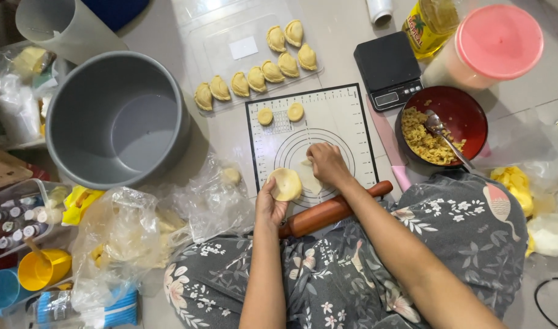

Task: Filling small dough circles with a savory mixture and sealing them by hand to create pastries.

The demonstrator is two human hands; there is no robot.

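My left hand (268, 206) holds a round flat disc of yellow dough (285, 184) at the near edge of a white pastry mat (346, 116) with printed circles. My right hand (327, 163) rests knuckles up on the mat, its fingers pinching a pale dough piece (308, 178) beside the disc. Two small dough rounds (280, 114) lie at the mat's far side. A wooden rolling pin (330, 211) lies across my lap just below both hands.
Several folded pastries (254, 78) sit on a clear tray (230, 33). A big grey pot (117, 119) stands left. A red bowl of filling (440, 127) with a spoon, a black scale (388, 68), a pink-lidded tub (495, 42) and an oil bottle stand right. Plastic bags crowd the near left.
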